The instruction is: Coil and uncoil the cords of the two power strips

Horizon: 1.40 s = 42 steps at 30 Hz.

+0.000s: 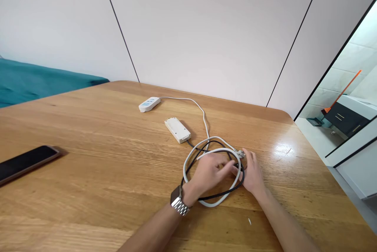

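On the table [118, 169], a white cable [186, 165] and a black cable [224, 194] lie in tangled loops around my hands. My left hand [210, 170], with a watch [179, 201] on its wrist, reaches inside the loops; its fingers are curled and what they grip is hidden. Facing it, my right hand [252, 172] is closed on the black cable near a small dark connector. A white plug [240, 153] sits by its fingertips. Behind the loops are a white adapter box [178, 129], joined to the black cable, and a white corded remote [149, 104] with blue markings.
A dark phone [28, 162] lies at the table's left. A pale panelled wall [200, 35] rises behind the table, with a teal seat [44, 81] at the left. Through a doorway at right stand an orange-handled broom [343, 94] and a dark cabinet [347, 114].
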Each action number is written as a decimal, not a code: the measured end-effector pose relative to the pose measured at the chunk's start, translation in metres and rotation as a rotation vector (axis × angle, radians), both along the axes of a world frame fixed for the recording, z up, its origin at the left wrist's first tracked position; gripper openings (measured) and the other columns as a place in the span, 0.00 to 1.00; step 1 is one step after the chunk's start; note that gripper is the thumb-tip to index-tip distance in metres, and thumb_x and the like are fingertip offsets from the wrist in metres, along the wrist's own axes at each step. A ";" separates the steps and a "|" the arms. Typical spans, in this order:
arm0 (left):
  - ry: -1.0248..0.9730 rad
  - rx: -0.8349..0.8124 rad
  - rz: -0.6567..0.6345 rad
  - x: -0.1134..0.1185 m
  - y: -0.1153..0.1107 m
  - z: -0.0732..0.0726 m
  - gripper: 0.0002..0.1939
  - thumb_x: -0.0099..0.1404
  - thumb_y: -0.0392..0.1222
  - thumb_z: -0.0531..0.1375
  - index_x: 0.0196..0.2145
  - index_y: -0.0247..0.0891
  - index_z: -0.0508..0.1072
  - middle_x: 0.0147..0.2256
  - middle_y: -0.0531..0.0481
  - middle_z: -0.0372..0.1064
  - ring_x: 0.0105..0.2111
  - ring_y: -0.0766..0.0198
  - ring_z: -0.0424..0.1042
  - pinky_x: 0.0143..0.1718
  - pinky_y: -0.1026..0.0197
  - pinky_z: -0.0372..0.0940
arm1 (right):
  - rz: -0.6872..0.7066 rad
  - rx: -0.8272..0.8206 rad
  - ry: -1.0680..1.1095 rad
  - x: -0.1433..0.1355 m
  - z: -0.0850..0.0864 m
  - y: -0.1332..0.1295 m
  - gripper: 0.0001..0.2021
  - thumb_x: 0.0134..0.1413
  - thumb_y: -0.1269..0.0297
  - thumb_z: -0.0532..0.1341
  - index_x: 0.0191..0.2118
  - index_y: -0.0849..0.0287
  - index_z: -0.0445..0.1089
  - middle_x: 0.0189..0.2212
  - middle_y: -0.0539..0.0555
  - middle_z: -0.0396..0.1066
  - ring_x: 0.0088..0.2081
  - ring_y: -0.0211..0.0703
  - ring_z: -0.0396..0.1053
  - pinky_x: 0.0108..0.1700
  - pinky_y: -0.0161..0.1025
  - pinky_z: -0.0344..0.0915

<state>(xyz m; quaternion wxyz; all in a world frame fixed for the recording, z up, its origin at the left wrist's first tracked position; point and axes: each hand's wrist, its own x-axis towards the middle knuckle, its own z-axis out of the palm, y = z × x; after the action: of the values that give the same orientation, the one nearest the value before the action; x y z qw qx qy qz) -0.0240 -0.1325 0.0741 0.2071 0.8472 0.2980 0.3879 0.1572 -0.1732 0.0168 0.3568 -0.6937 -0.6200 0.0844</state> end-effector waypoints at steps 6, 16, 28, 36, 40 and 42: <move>-0.135 0.138 0.410 -0.057 0.041 -0.014 0.16 0.64 0.52 0.57 0.40 0.37 0.74 0.40 0.43 0.75 0.42 0.56 0.72 0.47 0.56 0.65 | -0.056 -0.082 -0.157 0.004 0.000 0.008 0.36 0.47 0.52 0.64 0.61 0.58 0.57 0.59 0.66 0.57 0.49 0.60 0.70 0.44 0.50 0.69; 0.303 -0.313 0.476 -0.067 0.066 -0.042 0.14 0.58 0.45 0.60 0.41 0.38 0.74 0.36 0.45 0.75 0.36 0.55 0.72 0.37 0.60 0.62 | 0.154 -0.016 -0.076 0.039 0.000 0.045 0.18 0.43 0.66 0.65 0.44 0.55 0.70 0.42 0.56 0.72 0.41 0.48 0.70 0.45 0.45 0.65; -0.630 -0.733 0.047 -0.039 0.048 -0.034 0.09 0.49 0.40 0.57 0.30 0.38 0.62 0.20 0.60 0.56 0.18 0.73 0.56 0.21 0.67 0.54 | 0.211 0.494 0.014 0.037 0.093 0.041 0.13 0.42 0.67 0.62 0.39 0.55 0.68 0.41 0.56 0.68 0.42 0.47 0.69 0.44 0.44 0.66; -0.565 -1.021 -0.378 -0.063 0.032 -0.018 0.27 0.55 0.67 0.60 0.25 0.39 0.59 0.14 0.64 0.40 0.13 0.76 0.39 0.14 0.70 0.39 | 0.652 0.501 -0.111 -0.016 0.124 -0.034 0.23 0.48 0.75 0.59 0.51 0.52 0.63 0.39 0.55 0.66 0.40 0.44 0.69 0.41 0.40 0.68; -0.477 -0.867 -0.438 -0.060 0.015 -0.010 0.31 0.57 0.70 0.56 0.19 0.39 0.53 0.14 0.61 0.41 0.14 0.75 0.40 0.16 0.67 0.39 | 0.535 0.489 0.060 0.002 0.107 -0.060 0.18 0.47 0.75 0.60 0.44 0.52 0.67 0.37 0.54 0.66 0.36 0.43 0.69 0.37 0.38 0.68; -0.373 -0.706 -0.450 -0.050 -0.005 -0.003 0.30 0.61 0.69 0.53 0.20 0.39 0.54 0.16 0.58 0.46 0.17 0.73 0.45 0.18 0.65 0.44 | 0.432 0.504 0.168 0.020 0.099 -0.072 0.13 0.45 0.74 0.62 0.38 0.52 0.69 0.36 0.54 0.67 0.36 0.44 0.70 0.36 0.38 0.68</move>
<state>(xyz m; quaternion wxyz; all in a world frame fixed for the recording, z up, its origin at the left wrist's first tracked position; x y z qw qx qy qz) -0.0737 -0.1378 0.0716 0.6124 0.6840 0.1782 0.3541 0.1775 -0.2455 0.1162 0.5408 -0.4270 -0.7223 0.0592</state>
